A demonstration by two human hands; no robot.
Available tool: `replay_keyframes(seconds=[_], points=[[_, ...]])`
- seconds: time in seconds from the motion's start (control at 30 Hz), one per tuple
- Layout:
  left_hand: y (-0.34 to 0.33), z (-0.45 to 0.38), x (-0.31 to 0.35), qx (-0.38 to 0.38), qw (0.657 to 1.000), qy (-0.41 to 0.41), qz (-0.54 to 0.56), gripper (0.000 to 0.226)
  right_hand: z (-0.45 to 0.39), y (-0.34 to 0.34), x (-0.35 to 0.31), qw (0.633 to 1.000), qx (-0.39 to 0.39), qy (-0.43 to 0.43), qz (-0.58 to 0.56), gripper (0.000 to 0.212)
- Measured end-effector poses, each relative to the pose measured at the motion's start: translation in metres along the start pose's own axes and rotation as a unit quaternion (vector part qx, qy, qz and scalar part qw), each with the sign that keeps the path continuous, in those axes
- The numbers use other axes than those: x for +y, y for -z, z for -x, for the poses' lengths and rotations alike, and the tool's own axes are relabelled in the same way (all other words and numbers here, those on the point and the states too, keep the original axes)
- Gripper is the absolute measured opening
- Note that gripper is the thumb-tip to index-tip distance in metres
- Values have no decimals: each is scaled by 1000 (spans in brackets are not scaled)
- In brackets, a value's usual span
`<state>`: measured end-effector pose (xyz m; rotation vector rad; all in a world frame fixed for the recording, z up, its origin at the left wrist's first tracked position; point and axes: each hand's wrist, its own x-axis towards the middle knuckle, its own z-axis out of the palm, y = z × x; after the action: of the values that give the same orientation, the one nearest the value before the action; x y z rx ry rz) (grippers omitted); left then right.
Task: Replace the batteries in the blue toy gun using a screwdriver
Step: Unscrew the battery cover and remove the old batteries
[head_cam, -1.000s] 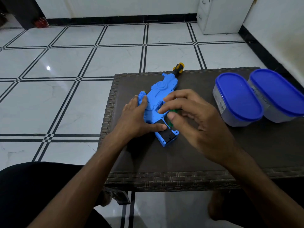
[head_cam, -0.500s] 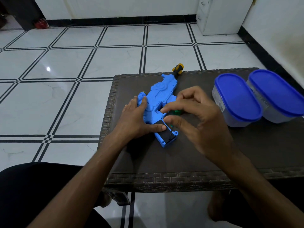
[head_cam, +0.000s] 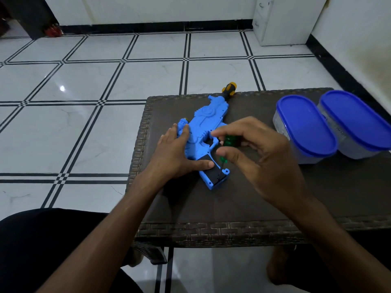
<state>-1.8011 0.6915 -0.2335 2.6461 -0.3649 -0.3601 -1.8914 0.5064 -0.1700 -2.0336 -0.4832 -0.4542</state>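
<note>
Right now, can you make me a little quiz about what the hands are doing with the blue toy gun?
1. True or false: the left hand lies flat on the blue toy gun.
2. What does the right hand pinch? A) a battery B) the green screwdriver C) a lid
3. Fill in: the screwdriver's tip points at the black ____ cover in the gun's grip.

Key
1. True: its fingers are straight and its thumb is on the grip.
2. B
3. battery
</note>
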Motion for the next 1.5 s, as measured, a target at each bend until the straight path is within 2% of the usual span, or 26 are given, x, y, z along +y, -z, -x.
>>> replay_keyframes(seconds=[0.1, 0.2, 0.37, 0.53, 0.63, 0.73, 0.83, 0.97, 1.07, 1.2, 1.27, 1.4, 1.5], points=[[1, 2, 3, -3, 1000, 7, 4, 122, 1, 1, -3, 998, -25, -33, -55, 34], [2, 1, 3, 0, 1000, 1, -1, 120, 2, 0, -2, 999, -35, -10, 0, 25], [2, 2, 3, -2, 1000, 0, 0, 121, 0, 0, 0, 998, 6, 22, 64, 19], [2, 3, 5, -2, 1000, 7, 4, 121, 1, 1, -3, 999, -32, -35, -23, 35], [2, 3, 3, 1, 1000, 1, -3, 120, 2, -2, -2, 999, -29, -13, 16, 24], [3, 3, 4, -2, 1000, 0, -2, 120, 0, -1, -3, 998, 3, 11, 59, 23], [3, 4, 5, -7, 1000, 7, 9, 121, -1, 0, -1, 999, 6, 24, 37, 20], [3, 4, 6, -5, 1000, 8, 6, 121, 0, 1, -3, 997, -40, -35, -56, 31], [3, 3, 4, -1, 1000, 3, 1, 119, 1, 0, -4, 999, -49, -15, -4, 24], [3, 4, 5, -3, 1000, 2, 3, 119, -1, -2, -1, 999, 2, 16, 31, 16], [4, 5, 7, -7, 1000, 9, 8, 119, 1, -2, -1, 1000, 6, 18, 14, 21], [3, 5, 6, -1, 1000, 8, 6, 119, 2, 0, -3, 995, -25, -48, -85, 27], [3, 4, 6, -1, 1000, 4, 7, 119, 2, -1, -3, 998, -42, -21, -31, 23]])
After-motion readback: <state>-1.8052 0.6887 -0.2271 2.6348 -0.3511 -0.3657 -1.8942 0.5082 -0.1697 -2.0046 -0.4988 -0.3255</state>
